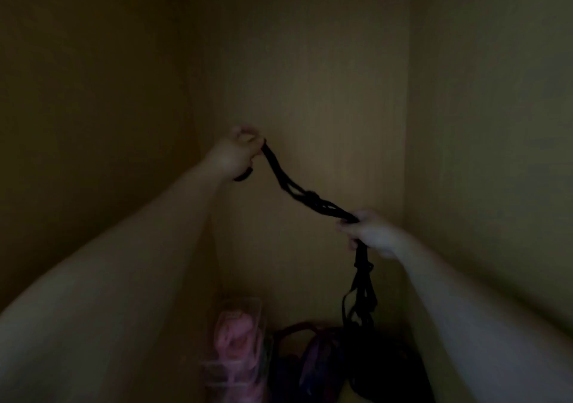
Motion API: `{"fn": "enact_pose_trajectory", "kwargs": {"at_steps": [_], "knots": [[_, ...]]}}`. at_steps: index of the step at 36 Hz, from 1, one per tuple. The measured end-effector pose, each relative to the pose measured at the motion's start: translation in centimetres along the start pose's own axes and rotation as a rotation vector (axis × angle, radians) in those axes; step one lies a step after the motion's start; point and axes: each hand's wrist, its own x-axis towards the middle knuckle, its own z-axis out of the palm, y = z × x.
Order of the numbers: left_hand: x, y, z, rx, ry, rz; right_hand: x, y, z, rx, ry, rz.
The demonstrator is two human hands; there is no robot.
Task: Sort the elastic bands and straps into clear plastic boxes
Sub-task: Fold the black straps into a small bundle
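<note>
A tangled bundle of black elastic straps (305,196) stretches in the air between my two hands in a dim scene. My left hand (237,153) is raised and pinches one end of the bundle. My right hand (370,232) is lower and grips the straps further along. From it a long tail of black straps (359,294) hangs down toward a dark pile. A clear plastic box (238,340) holding pink bands stands at the bottom centre.
A dark heap of straps and coloured bands (341,362) lies on the surface to the right of the box. Plain yellowish walls (310,61) close in on the left, back and right, like the inside of a cupboard.
</note>
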Motion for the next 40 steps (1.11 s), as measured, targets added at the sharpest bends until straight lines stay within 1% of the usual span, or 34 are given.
{"fn": "enact_pose_trajectory", "kwargs": {"at_steps": [2,4,9,10,12,13,15,18,20,21,23,24,26,28,29,31,34,35,38,40], "knots": [[-0.9,-1.0,0.1,-0.027,-0.110,-0.052,0.1,-1.4,0.1,0.017,-0.023,-0.045],[-1.6,-1.8,0.4,-0.072,-0.159,-0.093,0.2,-2.7,0.3,-0.059,-0.081,-0.065],[-2.7,-2.5,1.3,-0.141,-0.311,-0.117,0.2,-5.3,0.8,-0.187,-0.278,-0.029],[-2.9,-2.5,1.4,-0.180,-0.337,-0.131,0.4,-5.7,1.0,-0.217,-0.288,-0.030],[-3.2,-2.4,1.4,-0.290,-0.370,-0.136,0.8,-6.1,1.4,-0.243,-0.241,-0.049],[-3.3,-2.3,1.4,-0.364,-0.361,-0.124,1.0,-6.1,1.6,-0.257,-0.197,-0.067],[-3.2,-1.8,1.2,-0.508,-0.278,-0.109,1.2,-6.0,1.7,-0.275,-0.120,-0.092],[-2.2,-0.9,0.3,-0.577,-0.119,-0.076,1.2,-5.9,1.8,-0.210,-0.097,-0.123],[-1.5,-0.3,-0.6,-0.527,-0.037,-0.016,1.0,-5.9,1.9,-0.186,-0.099,-0.127],[-1.2,0.0,-1.0,-0.453,-0.007,0.027,0.9,-6.0,2.0,-0.179,-0.104,-0.123],[-0.8,0.5,-1.5,-0.325,0.028,0.087,0.7,-6.0,2.1,-0.198,-0.145,-0.107],[-0.7,0.5,-1.6,-0.306,0.040,0.092,0.7,-6.0,2.2,-0.195,-0.176,-0.104],[-0.9,0.2,-1.3,-0.314,0.049,0.061,0.8,-5.8,2.4,-0.093,-0.225,-0.108],[-1.2,-0.9,-0.4,-0.357,0.018,-0.041,0.8,-5.7,2.7,0.092,-0.225,-0.109],[-1.7,-1.5,0.2,-0.408,-0.001,-0.110,0.7,-5.9,2.8,0.130,-0.214,-0.117],[-2.6,-3.1,1.5,-0.458,0.000,-0.219,0.5,-6.2,3.2,0.076,-0.185,-0.171],[-3.6,-4.6,3.7,-0.514,0.034,-0.318,0.4,-6.9,4.0,-0.038,-0.184,-0.228],[-3.9,-4.8,4.3,-0.584,0.036,-0.337,0.3,-7.2,4.4,-0.063,-0.187,-0.223],[-4.3,-4.5,5.8,-0.896,0.038,-0.376,0.4,-7.1,5.4,-0.107,-0.184,-0.205],[-4.1,-4.1,6.0,-1.014,0.069,-0.376,0.1,-6.7,5.9,-0.119,-0.180,-0.191]]}}
